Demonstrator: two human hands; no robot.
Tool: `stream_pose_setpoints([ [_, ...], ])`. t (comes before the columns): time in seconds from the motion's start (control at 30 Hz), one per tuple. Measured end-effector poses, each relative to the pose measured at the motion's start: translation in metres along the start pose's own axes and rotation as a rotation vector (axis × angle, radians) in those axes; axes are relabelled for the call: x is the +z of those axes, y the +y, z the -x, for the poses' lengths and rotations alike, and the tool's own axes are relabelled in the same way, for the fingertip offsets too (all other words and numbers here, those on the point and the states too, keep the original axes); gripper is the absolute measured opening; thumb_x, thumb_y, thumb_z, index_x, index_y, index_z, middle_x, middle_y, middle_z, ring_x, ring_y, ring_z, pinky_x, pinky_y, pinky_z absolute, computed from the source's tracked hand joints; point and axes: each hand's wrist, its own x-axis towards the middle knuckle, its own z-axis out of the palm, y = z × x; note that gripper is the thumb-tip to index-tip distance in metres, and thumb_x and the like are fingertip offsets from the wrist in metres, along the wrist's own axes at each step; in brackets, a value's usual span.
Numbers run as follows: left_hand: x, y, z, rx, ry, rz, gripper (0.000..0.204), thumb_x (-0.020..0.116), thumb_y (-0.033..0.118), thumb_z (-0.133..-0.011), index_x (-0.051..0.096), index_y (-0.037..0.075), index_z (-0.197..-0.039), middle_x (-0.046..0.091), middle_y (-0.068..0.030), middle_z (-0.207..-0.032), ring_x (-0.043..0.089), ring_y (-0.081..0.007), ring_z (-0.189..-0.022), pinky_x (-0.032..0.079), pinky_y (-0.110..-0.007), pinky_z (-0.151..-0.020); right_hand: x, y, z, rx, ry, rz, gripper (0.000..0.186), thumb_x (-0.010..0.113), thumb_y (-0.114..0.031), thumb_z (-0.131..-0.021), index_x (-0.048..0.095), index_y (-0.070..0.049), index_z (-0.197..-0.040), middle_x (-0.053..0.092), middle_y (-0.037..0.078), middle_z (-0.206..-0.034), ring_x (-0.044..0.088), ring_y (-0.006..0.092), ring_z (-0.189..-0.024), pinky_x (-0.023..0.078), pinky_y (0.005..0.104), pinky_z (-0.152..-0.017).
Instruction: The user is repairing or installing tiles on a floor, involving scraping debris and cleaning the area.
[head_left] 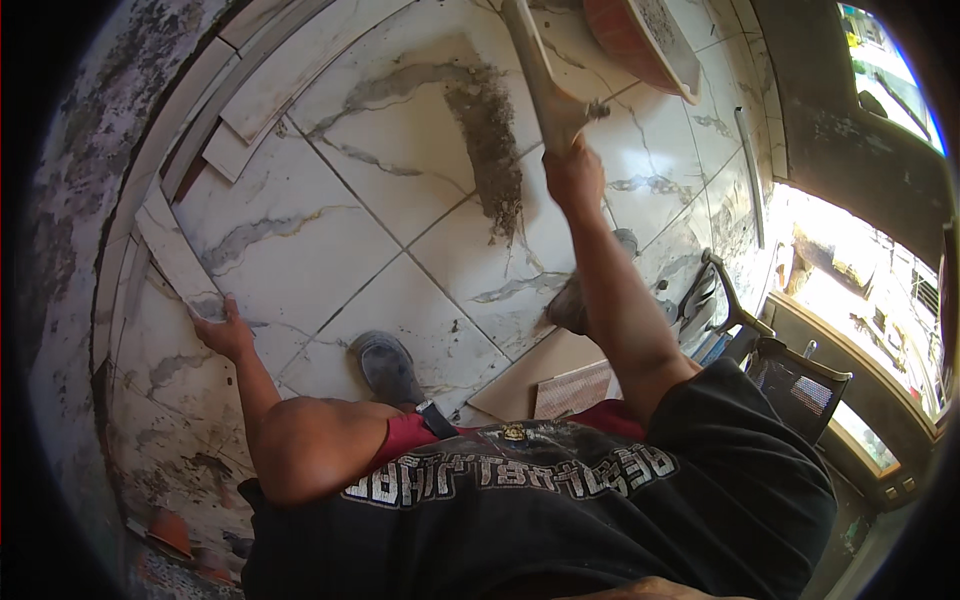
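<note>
My left hand [225, 332] is closed on the near end of a narrow white tile strip [178, 250] with grey veining. That strip slants away along the left wall. Farther off and to the right, my right hand [576, 180] grips the end of a long pale strip [535, 75], whose far end runs out of the top of the picture. A dark, rough clump [597, 110] sticks out from its side near my fingers; I cannot tell what the strip is made of. Grey mortar [488, 150] is smeared on the floor tiles between my hands.
A reddish basin [630, 45] holding grey material stands at the far right. Long tile strips [290, 80] lie along the left wall. A black chair [795, 380] and a tile piece with a ribbed back [572, 390] are to the right. My dark shoe [385, 365] stands on marbled tiles.
</note>
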Motion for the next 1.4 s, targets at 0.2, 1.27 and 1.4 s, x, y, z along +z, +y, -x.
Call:
stream_pose_setpoints([
  [0.2,-0.001,0.024,0.005,0.108,-0.002,-0.129,0.088,0.072,0.047,-0.076,0.035,0.001,-0.142,0.047,-0.0235,-0.132,0.045,-0.0408,-0.121,0.038,-0.049,-0.101,0.001,0.020,-0.158,-0.383,0.015,0.055,0.036,0.058,-0.019,-0.078,0.056,-0.008,-0.112,0.065,0.024,-0.098,0.061,0.0438,-0.095,0.049,0.0514,-0.079],
  [1.27,-0.007,0.013,0.001,-0.140,0.022,-0.042,0.074,0.047,0.057,-0.090,0.035,0.010,-0.145,0.030,-0.0291,-0.145,0.031,-0.0437,-0.135,0.033,-0.057,-0.103,0.000,0.065,-0.004,-0.527,-0.553,0.089,0.021,0.068,-0.020,-0.072,0.060,-0.003,-0.081,0.064,0.021,-0.074,0.065,0.0405,-0.072,0.053,0.0446,-0.065],
  [1.4,-0.005,0.030,-0.003,-0.091,0.015,0.018,0.073,0.047,0.056,-0.089,0.035,0.010,-0.145,0.030,-0.0304,-0.144,0.031,-0.0439,-0.134,0.032,-0.057,-0.104,-0.002,0.066,-0.022,-0.475,-0.512,0.045,0.025,0.067,-0.020,-0.072,0.063,-0.007,-0.093,0.067,0.019,-0.082,0.065,0.0387,-0.078,0.053,0.0444,-0.071],
])
